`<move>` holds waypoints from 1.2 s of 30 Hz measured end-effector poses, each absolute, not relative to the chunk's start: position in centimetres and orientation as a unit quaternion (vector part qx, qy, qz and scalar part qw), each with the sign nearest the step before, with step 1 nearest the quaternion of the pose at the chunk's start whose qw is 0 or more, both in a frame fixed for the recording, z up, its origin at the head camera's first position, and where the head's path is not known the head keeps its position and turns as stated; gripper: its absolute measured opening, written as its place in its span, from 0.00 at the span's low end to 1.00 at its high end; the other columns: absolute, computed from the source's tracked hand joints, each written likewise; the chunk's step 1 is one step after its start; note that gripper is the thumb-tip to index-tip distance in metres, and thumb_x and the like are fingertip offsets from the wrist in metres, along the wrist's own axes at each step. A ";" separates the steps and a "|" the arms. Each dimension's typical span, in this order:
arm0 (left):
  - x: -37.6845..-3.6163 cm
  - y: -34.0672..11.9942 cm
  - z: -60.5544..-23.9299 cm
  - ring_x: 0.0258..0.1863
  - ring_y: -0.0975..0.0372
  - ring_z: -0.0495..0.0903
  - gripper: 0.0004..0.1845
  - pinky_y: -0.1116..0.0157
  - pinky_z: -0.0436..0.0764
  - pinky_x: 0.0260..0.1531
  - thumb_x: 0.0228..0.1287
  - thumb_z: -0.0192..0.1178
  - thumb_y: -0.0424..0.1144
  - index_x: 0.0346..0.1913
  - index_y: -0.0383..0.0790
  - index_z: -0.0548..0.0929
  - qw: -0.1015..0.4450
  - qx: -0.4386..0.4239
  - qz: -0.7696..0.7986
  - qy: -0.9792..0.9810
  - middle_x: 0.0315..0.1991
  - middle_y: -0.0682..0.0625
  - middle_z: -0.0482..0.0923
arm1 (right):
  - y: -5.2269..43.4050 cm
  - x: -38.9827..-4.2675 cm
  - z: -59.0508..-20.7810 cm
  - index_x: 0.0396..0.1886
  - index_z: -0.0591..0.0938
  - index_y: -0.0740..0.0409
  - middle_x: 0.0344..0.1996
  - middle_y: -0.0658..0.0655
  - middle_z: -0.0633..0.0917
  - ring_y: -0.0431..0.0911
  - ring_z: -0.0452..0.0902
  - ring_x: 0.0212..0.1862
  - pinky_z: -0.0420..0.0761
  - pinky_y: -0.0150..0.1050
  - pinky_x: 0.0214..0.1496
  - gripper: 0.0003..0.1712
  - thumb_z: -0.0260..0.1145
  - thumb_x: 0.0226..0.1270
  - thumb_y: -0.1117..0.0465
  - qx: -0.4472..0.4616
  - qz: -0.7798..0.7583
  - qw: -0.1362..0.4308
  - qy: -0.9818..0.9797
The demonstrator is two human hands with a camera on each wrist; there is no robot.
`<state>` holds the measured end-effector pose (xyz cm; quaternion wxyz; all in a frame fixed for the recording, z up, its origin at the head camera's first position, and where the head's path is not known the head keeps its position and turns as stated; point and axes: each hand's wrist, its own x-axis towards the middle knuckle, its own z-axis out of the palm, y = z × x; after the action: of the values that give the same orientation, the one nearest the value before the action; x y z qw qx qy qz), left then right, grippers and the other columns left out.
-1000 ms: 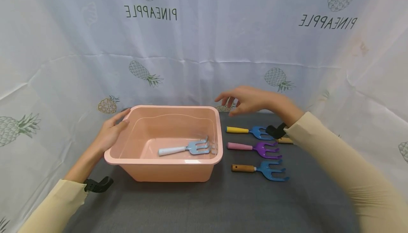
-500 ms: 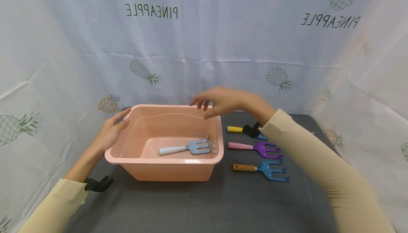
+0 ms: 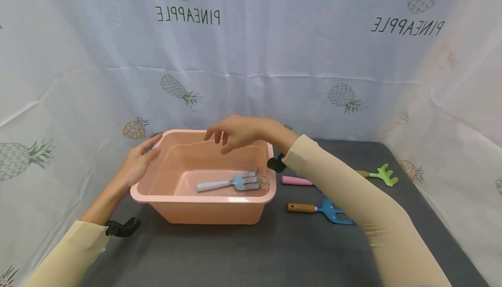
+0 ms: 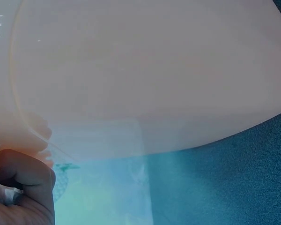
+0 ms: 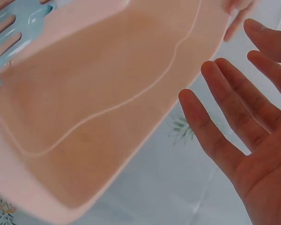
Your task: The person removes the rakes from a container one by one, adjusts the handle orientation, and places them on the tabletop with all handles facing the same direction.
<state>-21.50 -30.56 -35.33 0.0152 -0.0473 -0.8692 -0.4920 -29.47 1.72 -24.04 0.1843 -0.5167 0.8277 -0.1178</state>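
Note:
A pink plastic basin (image 3: 211,212) stands on the dark tabletop. At its left rim my left hand (image 3: 135,165) grips the edge; in the left wrist view the thumb and fingers (image 4: 25,176) bend over it. Inside the basin lies a pale blue garden hand fork (image 3: 242,182) with a white handle, its tines toward the right wall. Over the back of the basin hovers my right hand (image 3: 243,132), holding nothing. The right wrist view has its fingers (image 5: 208,129) spread and slightly bent, apart from the basin.
Right of the basin lie a hand fork with a pink handle (image 3: 296,181), a blue one with a wooden handle (image 3: 331,211) and a green one (image 3: 384,174). My right forearm hides parts of this group. A pineapple-print curtain (image 3: 251,38) closes the back and sides.
My right hand has moved left from above the hand forks to over the basin. The right sleeve now covers the yellow-handled fork and uncovers the green one. My left hand has stayed on the rim.

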 end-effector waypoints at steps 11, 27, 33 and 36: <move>-21.6 -30.7 -35.3 0.42 0.81 0.79 0.32 0.73 0.83 0.38 0.84 0.45 0.48 0.84 0.46 0.55 0.025 -0.046 -0.482 -0.874 0.76 0.28 0.63 | -2.2 -31.4 -27.9 0.71 0.75 0.51 0.58 0.59 0.85 0.48 0.84 0.58 0.80 0.37 0.60 0.31 0.67 0.69 0.62 -0.511 -0.105 0.220 0.825; -21.7 -30.6 -35.3 0.42 0.81 0.79 0.31 0.73 0.84 0.39 0.84 0.45 0.48 0.84 0.47 0.55 0.024 -0.045 -0.484 -0.873 0.76 0.29 0.62 | -5.0 -32.5 -33.1 0.74 0.71 0.55 0.64 0.65 0.79 0.46 0.80 0.54 0.86 0.50 0.56 0.36 0.70 0.68 0.64 -0.424 -0.133 0.352 0.824; -21.5 -30.6 -35.1 0.44 0.78 0.80 0.32 0.72 0.84 0.40 0.84 0.45 0.49 0.84 0.47 0.55 0.021 -0.042 -0.482 -0.875 0.77 0.30 0.61 | -5.5 -32.5 -34.5 0.74 0.72 0.54 0.63 0.63 0.82 0.47 0.82 0.53 0.87 0.49 0.53 0.35 0.70 0.69 0.64 -0.411 -0.141 0.372 0.820; -21.4 -30.5 -35.1 0.44 0.76 0.82 0.32 0.71 0.85 0.40 0.84 0.45 0.49 0.84 0.47 0.54 0.018 -0.042 -0.487 -0.872 0.76 0.29 0.63 | -5.5 -32.5 -35.1 0.75 0.72 0.52 0.62 0.62 0.82 0.46 0.82 0.53 0.87 0.49 0.53 0.35 0.70 0.69 0.64 -0.407 -0.141 0.380 0.819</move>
<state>-21.43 -30.53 -35.09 0.0184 -0.0417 -0.8724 -0.4866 -32.52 -5.47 -35.05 0.3796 -0.4070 0.8188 -0.1410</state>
